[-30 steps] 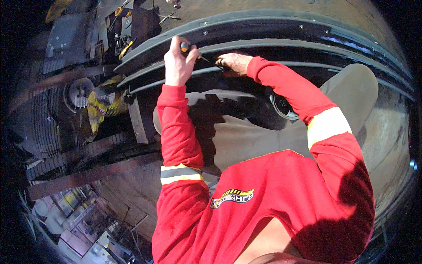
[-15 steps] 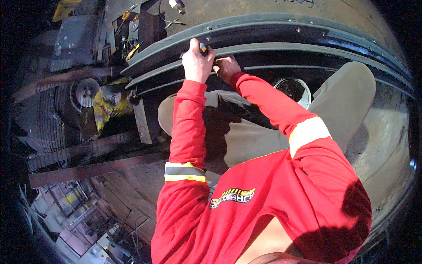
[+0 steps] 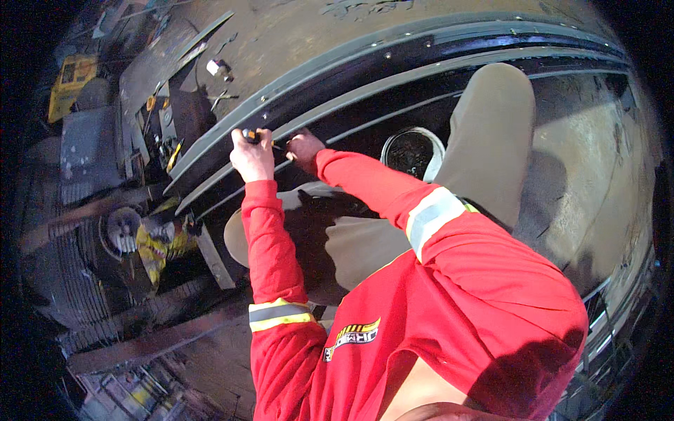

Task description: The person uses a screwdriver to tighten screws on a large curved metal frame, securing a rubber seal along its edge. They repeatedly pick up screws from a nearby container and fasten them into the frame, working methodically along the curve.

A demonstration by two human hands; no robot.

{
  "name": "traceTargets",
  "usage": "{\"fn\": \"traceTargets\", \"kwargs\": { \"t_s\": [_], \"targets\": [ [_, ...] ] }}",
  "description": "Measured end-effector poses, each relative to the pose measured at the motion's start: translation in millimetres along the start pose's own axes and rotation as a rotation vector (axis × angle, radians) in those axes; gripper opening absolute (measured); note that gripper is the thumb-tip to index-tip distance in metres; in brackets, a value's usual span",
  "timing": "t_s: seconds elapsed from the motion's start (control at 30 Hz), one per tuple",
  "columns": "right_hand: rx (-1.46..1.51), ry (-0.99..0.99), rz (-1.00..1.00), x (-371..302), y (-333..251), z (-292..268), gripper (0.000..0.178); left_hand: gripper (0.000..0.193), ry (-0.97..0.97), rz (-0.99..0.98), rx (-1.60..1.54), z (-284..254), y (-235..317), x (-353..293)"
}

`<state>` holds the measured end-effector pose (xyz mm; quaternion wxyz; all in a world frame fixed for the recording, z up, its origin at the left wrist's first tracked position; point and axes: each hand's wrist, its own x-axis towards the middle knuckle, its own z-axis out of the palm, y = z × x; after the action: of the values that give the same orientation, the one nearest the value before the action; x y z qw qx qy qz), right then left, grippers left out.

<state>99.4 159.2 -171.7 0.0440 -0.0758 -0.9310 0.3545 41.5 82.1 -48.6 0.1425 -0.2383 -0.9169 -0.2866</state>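
Observation:
My left hand (image 3: 253,160) is closed around a hand tool with a black-and-orange handle (image 3: 250,135); what kind it is I cannot make out. Close by on the right, my right hand (image 3: 304,149) has its fingers curled over the inner edge of a long dark metal rail (image 3: 330,98). A thin part of the tool seems to point toward it, but whatever its fingers hold is hidden. Pale raised edges run along the curved-looking rail, and small bolts (image 3: 387,55) show on it. Both hands are near its left end.
A round tin (image 3: 439,153) with dark contents stands between my legs. At left lie a disc-shaped metal part (image 3: 122,230), a yellow bag (image 3: 156,256) and rusty steel bars (image 3: 140,344). Beyond the rail are a small white bottle (image 3: 215,67), scattered tools (image 3: 168,147) and a yellow case (image 3: 71,81).
The view has turned, so rail, tin and hands appear farther left, with the rail more slanted. Both hands stay close together at the rail, and the left keeps its hold on the tool.

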Motion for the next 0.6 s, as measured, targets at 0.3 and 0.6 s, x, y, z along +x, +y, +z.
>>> {"fn": "traceTargets", "kwargs": {
  "t_s": [0.3,0.6],
  "targets": [
    [-0.025,-0.08,0.08,4.6,-5.8,-14.7,0.017,0.019,-0.409,-0.206,-0.657,-12.9,-12.0,12.7],
    [0.138,-0.11,0.211,2.7,-10.0,-11.9,0.019,0.031,-0.177,-0.113,-0.317,10.4,-27.7,4.2]
  ]
}}
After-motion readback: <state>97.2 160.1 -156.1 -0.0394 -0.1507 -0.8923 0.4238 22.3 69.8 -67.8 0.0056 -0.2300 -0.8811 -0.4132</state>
